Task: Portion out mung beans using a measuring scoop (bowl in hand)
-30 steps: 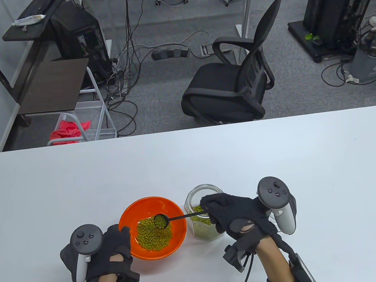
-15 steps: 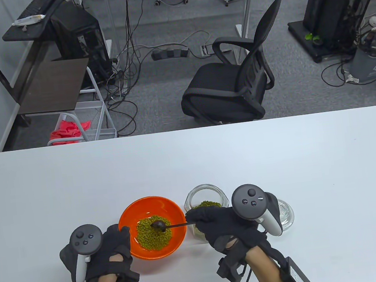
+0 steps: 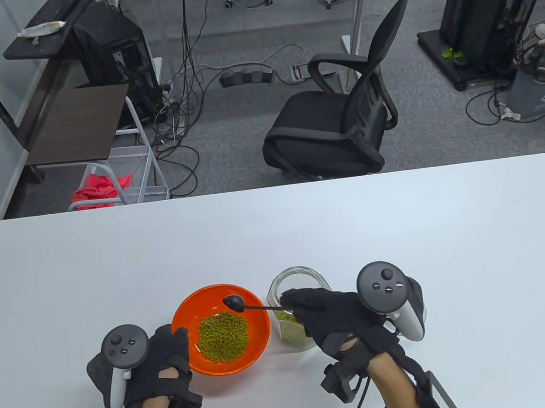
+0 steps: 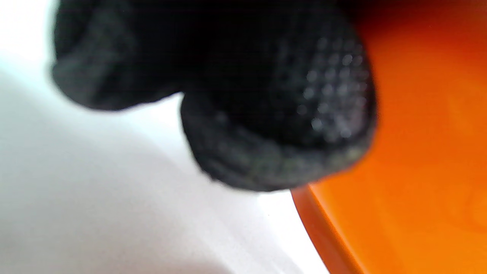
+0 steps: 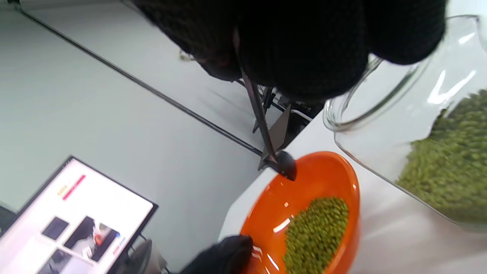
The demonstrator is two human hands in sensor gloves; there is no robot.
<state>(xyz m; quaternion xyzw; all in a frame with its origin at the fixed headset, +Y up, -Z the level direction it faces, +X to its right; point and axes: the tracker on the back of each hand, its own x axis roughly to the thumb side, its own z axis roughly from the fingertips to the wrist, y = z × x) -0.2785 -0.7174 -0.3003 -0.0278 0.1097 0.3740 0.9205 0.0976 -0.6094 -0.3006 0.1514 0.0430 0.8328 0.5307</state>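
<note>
An orange bowl with a heap of green mung beans sits on the white table. My left hand holds the bowl's left rim; in the left wrist view its fingers lie against the orange wall. My right hand pinches the thin handle of a black measuring scoop, held over the bowl's far side with its cup turned over. A glass jar partly filled with mung beans stands right of the bowl, partly hidden by my right hand. The right wrist view shows the scoop, bowl and jar.
A clear glass lid sits mostly hidden behind my right hand's tracker. A black office chair stands beyond the table's far edge. A monitor shows in the right wrist view at the left.
The scoop tipped its beans into the bowl, then lifted and drew back toward the bowl's far right side. My right hand moved right toward the jar. My left hand stayed put.
</note>
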